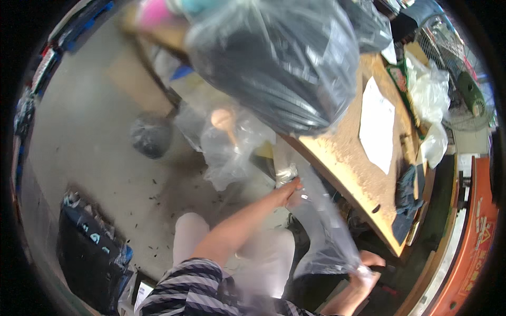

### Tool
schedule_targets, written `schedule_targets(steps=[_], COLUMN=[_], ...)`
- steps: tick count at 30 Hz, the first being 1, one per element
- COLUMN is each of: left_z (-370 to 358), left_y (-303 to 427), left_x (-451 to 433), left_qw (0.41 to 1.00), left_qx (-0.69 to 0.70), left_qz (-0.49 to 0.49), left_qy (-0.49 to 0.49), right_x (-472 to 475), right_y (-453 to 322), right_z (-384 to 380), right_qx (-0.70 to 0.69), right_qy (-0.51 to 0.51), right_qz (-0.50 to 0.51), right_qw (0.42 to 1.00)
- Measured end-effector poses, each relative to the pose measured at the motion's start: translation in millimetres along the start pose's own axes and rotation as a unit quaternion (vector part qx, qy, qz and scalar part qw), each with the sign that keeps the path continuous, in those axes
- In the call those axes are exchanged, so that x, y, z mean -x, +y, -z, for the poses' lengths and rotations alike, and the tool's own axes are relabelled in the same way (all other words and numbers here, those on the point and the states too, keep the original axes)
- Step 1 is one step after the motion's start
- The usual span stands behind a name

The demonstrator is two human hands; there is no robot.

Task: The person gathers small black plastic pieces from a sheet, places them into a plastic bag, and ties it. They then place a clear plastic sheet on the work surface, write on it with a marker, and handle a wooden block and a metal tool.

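A long clear plastic bag (322,221) stretches between my two hands, beside the wooden table's near edge. My left hand (290,191) grips its upper part, close to a bunched, shiny piece of plastic (286,173). At the lower right, my right hand (365,268) pinches the other end of the bag. Above them a large clear bag filled with dark material (276,67) overhangs the table corner. Another crumpled clear bag (225,158) lies to the left of my left hand, with a pale orange round object (222,119) seen at it.
The wooden table (336,158) bears a white sheet of paper (377,122) and white plastic bags (429,91). A fan (442,47) stands behind. On the floor are a tied dark bag (151,135) and a large black bundle (89,252). An orange metal beam (472,237) runs along the right.
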State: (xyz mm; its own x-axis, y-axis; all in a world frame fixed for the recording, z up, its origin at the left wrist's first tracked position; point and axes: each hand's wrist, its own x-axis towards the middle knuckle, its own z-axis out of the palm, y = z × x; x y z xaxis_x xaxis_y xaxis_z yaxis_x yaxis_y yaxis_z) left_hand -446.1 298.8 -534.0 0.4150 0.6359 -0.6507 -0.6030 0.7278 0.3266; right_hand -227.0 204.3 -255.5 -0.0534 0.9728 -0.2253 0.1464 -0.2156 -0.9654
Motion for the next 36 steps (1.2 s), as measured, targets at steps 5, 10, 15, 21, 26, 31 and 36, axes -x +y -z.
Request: schedule_targets(steps=[5, 10, 15, 21, 26, 31, 36], left_z=[-69.1, -108.6, -93.5, -93.7, -169.2, -185.3, -161.9], left_y=[14.9, 38.4, 60.6, 76.9, 7.5, 13.5, 87.1], left_x=[49.2, 64.3, 69.1, 67.9, 166.3, 306.7, 411.8], left_qw=[0.995, 0.987, 0.977, 0.987, 0.983, 0.966, 0.877], left_qx=[-0.031, -0.036, -0.058, -0.097, -0.008, -0.191, 0.232], left_qz=[-0.099, -0.142, -0.170, -0.123, 0.035, -0.106, -0.176], left_qy=[0.007, 0.063, 0.113, 0.040, -0.183, -0.142, -0.383], right_x=[45.5, 70.2, 134.0, 171.5, 84.9, 7.5, -67.3], right_y=[-66.4, -139.9, -128.9, -167.8, -228.4, -268.5, -322.0], right_z=[-89.4, -22.1, 45.0, 64.5, 42.8, 0.1, -26.3], right_qx=[0.252, 0.348, 0.345, 0.151, 0.114, -0.115, -0.166], right_qy=[-0.287, -0.131, -0.148, 0.209, -0.077, 0.073, 0.036], right_qz=[0.039, -0.009, -0.022, -0.077, 0.064, 0.039, 0.014], right_qw=[0.923, 0.928, 0.927, 0.963, 0.988, 0.990, 0.985])
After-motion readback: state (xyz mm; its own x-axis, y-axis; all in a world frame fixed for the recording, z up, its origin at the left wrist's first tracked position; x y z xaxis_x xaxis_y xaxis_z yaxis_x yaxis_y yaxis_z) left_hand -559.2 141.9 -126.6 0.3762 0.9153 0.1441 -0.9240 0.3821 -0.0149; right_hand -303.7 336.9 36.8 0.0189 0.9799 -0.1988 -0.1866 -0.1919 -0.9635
